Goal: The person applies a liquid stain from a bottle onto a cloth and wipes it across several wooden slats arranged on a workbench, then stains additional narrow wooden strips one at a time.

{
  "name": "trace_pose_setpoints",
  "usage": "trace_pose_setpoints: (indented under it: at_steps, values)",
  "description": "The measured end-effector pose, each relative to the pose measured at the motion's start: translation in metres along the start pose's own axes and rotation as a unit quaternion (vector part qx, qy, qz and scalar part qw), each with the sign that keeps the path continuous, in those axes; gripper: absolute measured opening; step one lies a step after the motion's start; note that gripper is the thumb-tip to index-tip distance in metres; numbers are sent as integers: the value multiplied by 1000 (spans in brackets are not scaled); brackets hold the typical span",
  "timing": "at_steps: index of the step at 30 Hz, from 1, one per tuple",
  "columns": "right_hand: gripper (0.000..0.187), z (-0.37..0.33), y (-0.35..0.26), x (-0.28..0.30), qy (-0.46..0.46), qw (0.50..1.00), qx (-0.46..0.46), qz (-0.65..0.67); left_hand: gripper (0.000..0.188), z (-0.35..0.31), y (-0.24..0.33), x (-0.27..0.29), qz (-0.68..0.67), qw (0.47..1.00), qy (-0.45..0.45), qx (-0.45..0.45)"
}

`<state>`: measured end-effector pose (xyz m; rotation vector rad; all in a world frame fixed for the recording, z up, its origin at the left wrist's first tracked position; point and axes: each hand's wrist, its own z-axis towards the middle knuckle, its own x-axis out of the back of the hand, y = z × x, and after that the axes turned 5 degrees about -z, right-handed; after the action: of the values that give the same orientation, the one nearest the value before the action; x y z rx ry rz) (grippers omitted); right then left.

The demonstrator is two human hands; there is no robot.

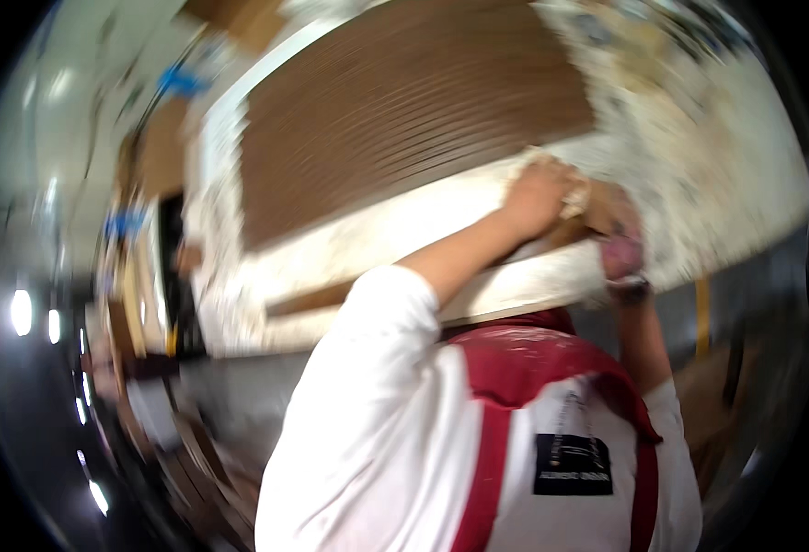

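My left hand (542, 195) is closed around a crumpled cream cloth (576, 200), which shows past its fingers. Right beside it, my right hand (618, 230) is close to the cloth, but motion smears its fingers. A dark band circles my right wrist. Beyond both hands lies a large brown panel (413, 110) with ridges across its surface. It rests flat on a pale, stained worktable (377, 228). Along the near edge runs a narrow brown strip (312, 299), partly covered by my left arm.
Small tools and clutter (699, 32) are on the worktable at the far right. Off its left side are cardboard pieces (163, 147) and blue tape-like patches (182, 80). A yellow stripe (702, 315) shows below the table's right edge.
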<state>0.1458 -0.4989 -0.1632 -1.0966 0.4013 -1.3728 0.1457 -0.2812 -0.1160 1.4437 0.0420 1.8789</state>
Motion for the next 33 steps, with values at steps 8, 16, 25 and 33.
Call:
trace_pose_setpoints:
  at_steps: [8,16,25,33]
  values:
    - [34,15,12,-6,76,866,-290,401,44,-235,-40,134,128,947,25,294]
    - [38,31,47,6,208,856,-374,290,39,-461,-80,250,169,861,31,478]
    - [43,47,18,-14,286,829,-405,261,35,-561,-88,309,173,838,156,493]
    - [45,21,53,13,195,927,-313,63,37,-590,-95,313,255,824,124,491]
